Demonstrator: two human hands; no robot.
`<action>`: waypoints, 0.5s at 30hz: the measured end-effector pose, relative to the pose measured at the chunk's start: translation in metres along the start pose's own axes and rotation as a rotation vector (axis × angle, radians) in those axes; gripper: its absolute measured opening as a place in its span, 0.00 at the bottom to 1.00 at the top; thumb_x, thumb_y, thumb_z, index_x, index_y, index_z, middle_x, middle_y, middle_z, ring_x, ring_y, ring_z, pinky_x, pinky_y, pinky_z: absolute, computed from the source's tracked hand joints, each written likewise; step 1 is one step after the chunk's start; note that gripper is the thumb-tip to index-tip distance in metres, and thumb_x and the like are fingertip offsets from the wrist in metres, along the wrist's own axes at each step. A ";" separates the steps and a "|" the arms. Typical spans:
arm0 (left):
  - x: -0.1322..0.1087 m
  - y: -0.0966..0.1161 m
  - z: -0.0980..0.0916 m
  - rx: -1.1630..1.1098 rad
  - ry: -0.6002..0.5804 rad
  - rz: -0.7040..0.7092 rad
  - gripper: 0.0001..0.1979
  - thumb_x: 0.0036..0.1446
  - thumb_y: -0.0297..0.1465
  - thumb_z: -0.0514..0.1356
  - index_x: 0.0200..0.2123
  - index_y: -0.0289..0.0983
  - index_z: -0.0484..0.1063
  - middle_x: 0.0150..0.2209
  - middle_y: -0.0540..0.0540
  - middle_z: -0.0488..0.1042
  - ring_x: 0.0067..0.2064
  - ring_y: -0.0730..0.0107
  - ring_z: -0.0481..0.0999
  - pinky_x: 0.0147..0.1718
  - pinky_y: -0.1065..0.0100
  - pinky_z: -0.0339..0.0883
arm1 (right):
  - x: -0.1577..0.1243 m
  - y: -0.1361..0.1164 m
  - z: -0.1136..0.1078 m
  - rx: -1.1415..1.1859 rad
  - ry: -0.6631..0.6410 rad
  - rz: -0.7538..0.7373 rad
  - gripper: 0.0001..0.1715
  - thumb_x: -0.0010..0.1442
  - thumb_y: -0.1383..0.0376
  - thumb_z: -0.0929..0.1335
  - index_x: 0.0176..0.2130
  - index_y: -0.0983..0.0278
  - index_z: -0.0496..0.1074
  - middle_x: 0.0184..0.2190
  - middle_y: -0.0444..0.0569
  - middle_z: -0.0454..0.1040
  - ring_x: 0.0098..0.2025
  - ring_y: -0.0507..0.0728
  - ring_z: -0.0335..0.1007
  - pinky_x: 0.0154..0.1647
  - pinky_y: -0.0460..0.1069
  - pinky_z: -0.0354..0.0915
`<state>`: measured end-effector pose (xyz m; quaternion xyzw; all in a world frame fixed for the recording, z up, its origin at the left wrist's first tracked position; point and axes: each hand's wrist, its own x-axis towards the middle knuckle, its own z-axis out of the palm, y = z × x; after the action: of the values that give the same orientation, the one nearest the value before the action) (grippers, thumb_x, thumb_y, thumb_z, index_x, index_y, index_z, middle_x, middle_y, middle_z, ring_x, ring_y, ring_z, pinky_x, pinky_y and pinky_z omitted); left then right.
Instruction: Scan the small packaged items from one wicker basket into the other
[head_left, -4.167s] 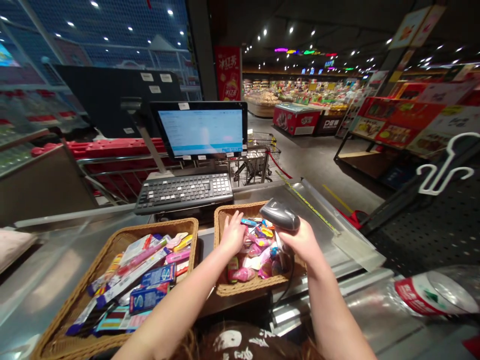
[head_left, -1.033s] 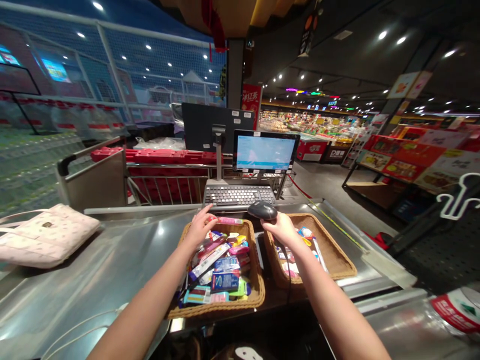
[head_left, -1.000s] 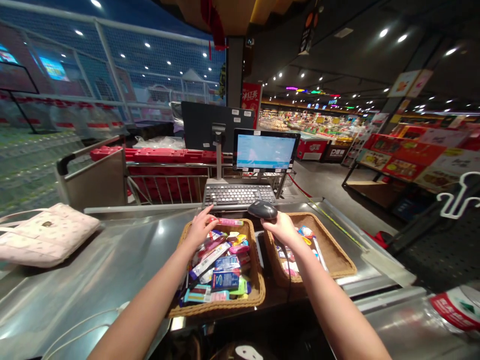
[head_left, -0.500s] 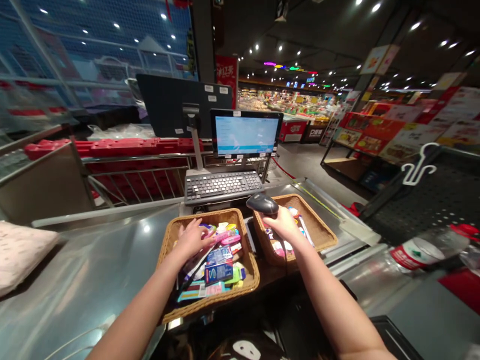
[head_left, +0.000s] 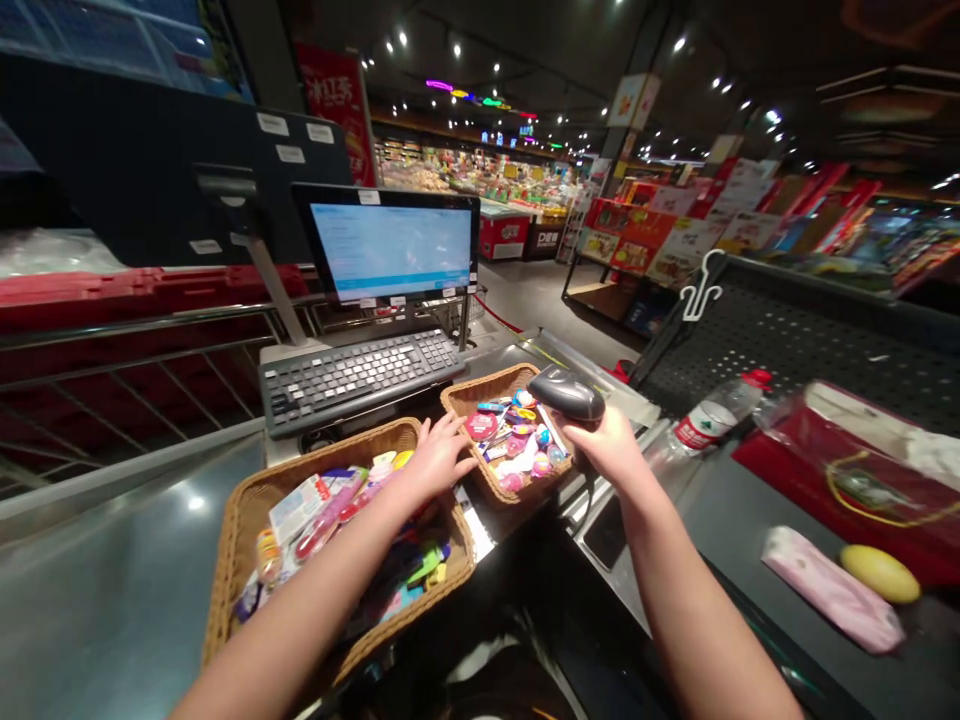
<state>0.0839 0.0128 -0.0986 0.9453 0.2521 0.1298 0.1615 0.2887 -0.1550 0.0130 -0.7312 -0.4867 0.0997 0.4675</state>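
My right hand (head_left: 609, 447) is wrapped round the handle of a black barcode scanner (head_left: 567, 393), held over the right side of the smaller wicker basket (head_left: 459, 395). My left hand (head_left: 437, 460) reaches over the gap between the two baskets, its fingers stretched toward the smaller one's near left rim. Nothing shows in that hand, though its underside is hidden. In the smaller basket lie a round red pack (head_left: 481, 427) and several small colourful items. The larger wicker basket (head_left: 217, 590) holds a white box (head_left: 298, 508) and many small packs, partly covered by my left forearm.
Behind the baskets stand a keyboard (head_left: 364, 372) and a lit monitor (head_left: 394, 245). To the right are a water bottle (head_left: 712, 415), a red bag (head_left: 810, 470), a pink pouch (head_left: 832, 590) and a yellow oval object (head_left: 879, 573). A metal counter (head_left: 112, 560) extends left.
My left hand has left the larger basket's contents and moved right toward the smaller basket. The scanner has shifted toward the smaller basket's right side. The view has turned right.
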 end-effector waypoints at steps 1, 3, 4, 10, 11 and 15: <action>0.011 0.006 0.006 0.031 -0.044 -0.005 0.11 0.56 0.39 0.60 0.39 0.42 0.77 0.63 0.40 0.64 0.67 0.41 0.53 0.60 0.30 0.43 | -0.001 0.002 -0.006 -0.001 0.012 0.008 0.17 0.47 0.61 0.70 0.37 0.67 0.77 0.34 0.52 0.80 0.38 0.62 0.76 0.40 0.53 0.70; 0.032 0.016 0.019 0.103 -0.149 -0.005 0.10 0.58 0.38 0.59 0.38 0.41 0.77 0.63 0.40 0.64 0.68 0.42 0.51 0.61 0.31 0.42 | -0.002 0.008 -0.016 -0.008 0.023 0.026 0.16 0.47 0.61 0.70 0.36 0.68 0.77 0.33 0.52 0.80 0.37 0.61 0.76 0.39 0.52 0.70; 0.042 0.021 0.026 0.123 -0.186 -0.003 0.10 0.57 0.37 0.59 0.38 0.41 0.78 0.62 0.39 0.64 0.68 0.42 0.52 0.61 0.32 0.43 | -0.001 0.012 -0.019 -0.012 0.028 0.032 0.15 0.47 0.62 0.70 0.35 0.68 0.77 0.32 0.52 0.80 0.36 0.61 0.76 0.38 0.52 0.70; 0.088 0.040 0.065 0.205 -0.331 0.014 0.10 0.51 0.31 0.64 0.38 0.36 0.78 0.59 0.36 0.67 0.66 0.42 0.54 0.63 0.38 0.43 | 0.017 0.039 -0.033 0.015 0.015 0.007 0.15 0.45 0.62 0.70 0.34 0.67 0.77 0.32 0.52 0.80 0.36 0.62 0.76 0.39 0.54 0.70; 0.094 0.042 0.071 0.218 -0.352 0.013 0.10 0.50 0.30 0.64 0.38 0.36 0.79 0.59 0.36 0.67 0.67 0.43 0.54 0.63 0.39 0.43 | 0.021 0.043 -0.035 0.024 0.006 0.001 0.15 0.45 0.62 0.70 0.34 0.67 0.77 0.33 0.53 0.80 0.36 0.62 0.76 0.39 0.54 0.70; 0.110 0.046 0.100 0.279 -0.475 -0.031 0.14 0.40 0.32 0.71 0.35 0.38 0.80 0.52 0.37 0.75 0.66 0.39 0.53 0.64 0.37 0.35 | 0.038 0.055 -0.046 0.084 -0.065 -0.028 0.16 0.46 0.63 0.70 0.37 0.67 0.77 0.35 0.52 0.80 0.37 0.61 0.76 0.42 0.54 0.70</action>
<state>0.2288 0.0081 -0.1544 0.9584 0.2369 -0.1339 0.0863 0.3695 -0.1562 0.0063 -0.7003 -0.5072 0.1371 0.4833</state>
